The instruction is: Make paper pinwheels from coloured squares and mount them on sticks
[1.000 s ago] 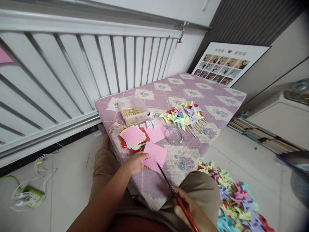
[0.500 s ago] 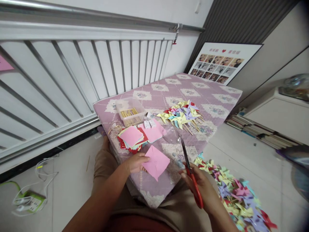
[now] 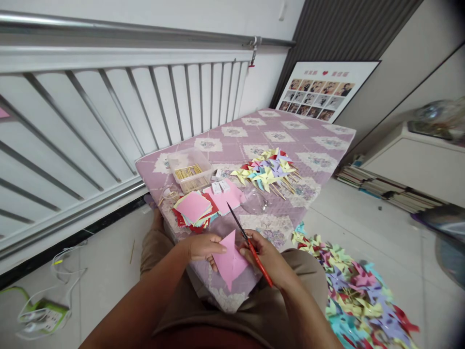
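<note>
My left hand (image 3: 208,249) is closed on the left edge of a pink paper square (image 3: 229,264), which is creased and tilted over the table's near corner. Red-handled scissors (image 3: 254,252) rest in my right hand (image 3: 267,257), their dark blades pointing up and to the left above the paper. Fingertips of my right hand are close to the paper's right edge; whether they touch it I cannot tell. Beyond my left hand lies a stack of coloured paper squares (image 3: 194,206), pink on top. Small white boxes (image 3: 220,186) sit on another pink sheet (image 3: 232,196).
A clear plastic box (image 3: 191,167) holds thin wooden sticks. Finished paper pinwheels (image 3: 269,169) lie on the patterned tablecloth (image 3: 286,139). A large heap of pinwheels (image 3: 356,291) covers the floor at right. A power strip (image 3: 47,312) with cables is on the floor at left.
My right hand has brought the scissors left to the pink paper, and their blades now lean left. The paper has turned and tilted in my left hand. The view has shifted slightly.
</note>
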`<control>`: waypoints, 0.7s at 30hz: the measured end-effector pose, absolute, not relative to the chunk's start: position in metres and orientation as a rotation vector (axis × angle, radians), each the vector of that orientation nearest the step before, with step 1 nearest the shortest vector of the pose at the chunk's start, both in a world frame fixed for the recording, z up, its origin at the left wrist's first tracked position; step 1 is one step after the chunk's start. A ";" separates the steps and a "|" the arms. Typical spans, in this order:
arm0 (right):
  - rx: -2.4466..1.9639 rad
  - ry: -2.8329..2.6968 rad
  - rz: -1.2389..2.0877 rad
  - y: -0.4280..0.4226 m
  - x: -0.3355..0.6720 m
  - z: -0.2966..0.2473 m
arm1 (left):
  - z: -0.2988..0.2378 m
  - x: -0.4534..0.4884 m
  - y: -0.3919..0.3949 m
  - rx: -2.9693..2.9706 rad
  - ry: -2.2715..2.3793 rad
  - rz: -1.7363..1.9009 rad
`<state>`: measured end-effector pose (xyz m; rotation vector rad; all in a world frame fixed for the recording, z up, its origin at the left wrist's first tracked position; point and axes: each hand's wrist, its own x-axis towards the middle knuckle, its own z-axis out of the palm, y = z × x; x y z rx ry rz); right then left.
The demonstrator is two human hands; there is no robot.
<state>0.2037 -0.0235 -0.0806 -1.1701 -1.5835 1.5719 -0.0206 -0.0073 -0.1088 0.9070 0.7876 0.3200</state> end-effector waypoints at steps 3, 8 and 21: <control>-1.157 -1.484 1.569 -0.025 0.205 -0.086 | -0.101 -0.022 -0.007 0.923 0.764 0.289; -1.104 -1.410 1.689 -0.030 0.208 -0.078 | -0.084 -0.025 -0.011 0.912 0.769 0.262; -1.090 -1.077 1.764 -0.048 0.180 -0.073 | -0.115 -0.037 -0.020 0.638 0.791 0.737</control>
